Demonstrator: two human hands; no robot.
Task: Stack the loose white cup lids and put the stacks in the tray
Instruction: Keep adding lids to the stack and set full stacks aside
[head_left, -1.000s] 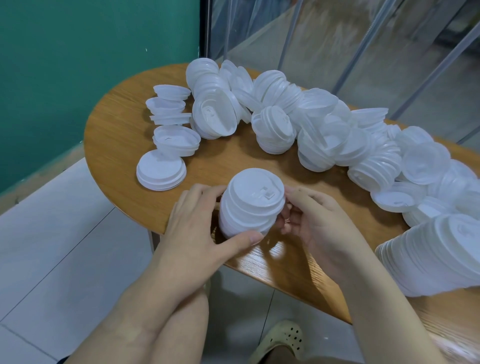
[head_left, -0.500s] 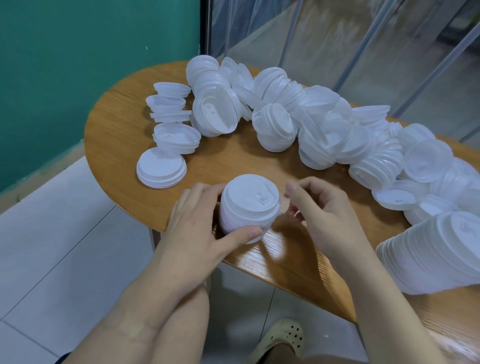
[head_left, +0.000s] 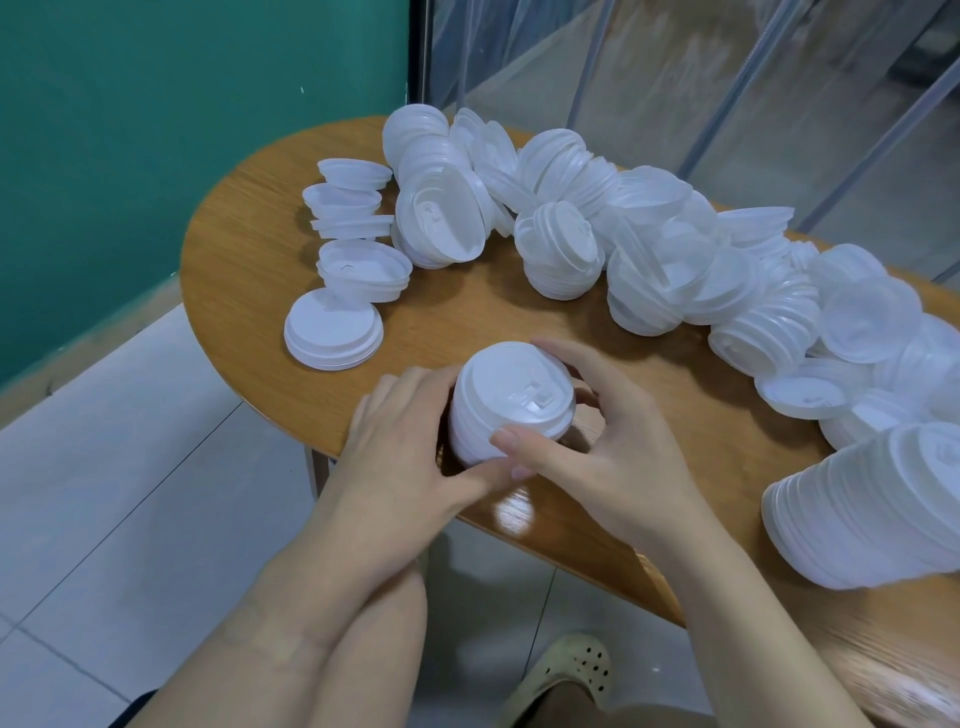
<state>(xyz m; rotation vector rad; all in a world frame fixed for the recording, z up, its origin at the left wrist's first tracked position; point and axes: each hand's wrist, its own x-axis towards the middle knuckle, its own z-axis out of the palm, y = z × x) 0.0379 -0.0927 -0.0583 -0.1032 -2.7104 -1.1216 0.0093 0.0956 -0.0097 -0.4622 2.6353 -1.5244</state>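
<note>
A short stack of white cup lids (head_left: 506, 402) stands near the front edge of the wooden table (head_left: 244, 260). My left hand (head_left: 410, 447) wraps round its left side, thumb along the bottom front. My right hand (head_left: 608, 441) grips it from the right, thumb on the front, fingers curled over the far rim. Loose white lids (head_left: 571, 208) lie heaped across the back of the table. A long stack of lids (head_left: 872, 509) lies on its side at the right. No tray is in view.
Small piles of lids (head_left: 332, 338) sit at the table's left end. A green wall (head_left: 156, 130) stands on the left, clear plastic sheeting (head_left: 675, 78) behind the table. Tiled floor and a foot in a beige clog (head_left: 561, 675) are below the table edge.
My right hand, which had drawn slightly away from the stack half a second ago, has closed back round its right side. My left hand has kept its hold.
</note>
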